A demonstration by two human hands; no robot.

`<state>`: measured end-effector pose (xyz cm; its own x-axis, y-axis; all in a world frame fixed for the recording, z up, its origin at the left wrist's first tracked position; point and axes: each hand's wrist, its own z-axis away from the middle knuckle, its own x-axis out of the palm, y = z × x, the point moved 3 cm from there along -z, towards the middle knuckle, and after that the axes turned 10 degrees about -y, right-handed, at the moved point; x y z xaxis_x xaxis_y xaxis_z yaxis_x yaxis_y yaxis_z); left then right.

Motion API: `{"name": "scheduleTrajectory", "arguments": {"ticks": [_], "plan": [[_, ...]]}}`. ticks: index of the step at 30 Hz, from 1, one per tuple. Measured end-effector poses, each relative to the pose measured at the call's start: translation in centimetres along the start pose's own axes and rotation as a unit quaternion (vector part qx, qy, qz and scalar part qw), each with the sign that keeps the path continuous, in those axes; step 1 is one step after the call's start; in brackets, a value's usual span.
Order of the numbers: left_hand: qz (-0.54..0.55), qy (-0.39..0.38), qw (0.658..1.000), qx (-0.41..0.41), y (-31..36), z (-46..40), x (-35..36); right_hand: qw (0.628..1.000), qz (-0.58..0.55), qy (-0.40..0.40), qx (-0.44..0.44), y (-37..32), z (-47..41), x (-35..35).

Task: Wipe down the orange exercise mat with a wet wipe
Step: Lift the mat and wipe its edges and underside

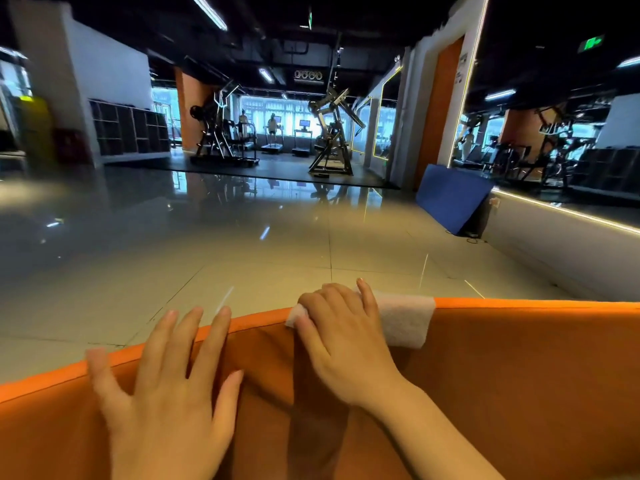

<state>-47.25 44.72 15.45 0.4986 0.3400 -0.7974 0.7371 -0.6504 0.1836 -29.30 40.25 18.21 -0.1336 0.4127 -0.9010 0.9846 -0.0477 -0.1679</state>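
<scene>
The orange exercise mat filled the near part of the view, its far edge curving from the near left up toward the right, with the glossy tiled floor beyond it. The left hand lay flat on the mat near that far edge, fingers spread and straight, the fingertips reaching to the edge or just over it; it held nothing. The right hand lay just to the right of it, pressing the white wet wipe against the mat's far edge. Its fingers were bent over the wipe, the knuckles raised, and one finger stretched straight along the wipe's far side. The wipe stuck out from under the hand on both sides: a small corner on the left, a broader rectangle on the right, folded over the rim of the mat.

Farther off, a blue mat leaned against the wall on the right, below a large mirror. Dark weight machines stood at the far side of the floor, with treadmills before bright windows behind them. A low shelving unit ran along the far left wall.
</scene>
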Motion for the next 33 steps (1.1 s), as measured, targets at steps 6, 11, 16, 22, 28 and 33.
{"name": "scheduleTrajectory", "arguments": {"ticks": [6, 11, 16, 22, 28, 33], "plan": [[-0.012, -0.017, 0.998, 0.056, -1.5, -2.1, 1.2, 0.999, 0.029, -0.003, -0.024, 4.9, 0.5, -1.4], [0.034, 0.000, 0.996, 0.088, -1.9, -3.3, 1.3, 0.991, 0.061, 0.063, 0.102, 14.5, 4.5, -4.1], [0.053, 0.002, 0.993, 0.102, -1.1, -3.1, 1.9, 0.976, 0.018, 0.076, 0.201, 17.8, 7.3, -5.2], [0.047, -0.010, 0.994, 0.101, -2.3, -3.3, 1.7, 0.980, 0.016, 0.077, 0.183, 8.4, 2.9, -1.6], [0.029, -0.044, 0.991, 0.123, -3.2, -2.6, 1.0, 0.998, 0.026, 0.054, 0.002, -5.6, -0.3, 2.3], [-0.008, -0.069, 0.990, 0.121, -3.6, -2.7, 0.8, 0.991, 0.094, 0.098, -0.007, -0.2, 0.1, 0.9]]}}
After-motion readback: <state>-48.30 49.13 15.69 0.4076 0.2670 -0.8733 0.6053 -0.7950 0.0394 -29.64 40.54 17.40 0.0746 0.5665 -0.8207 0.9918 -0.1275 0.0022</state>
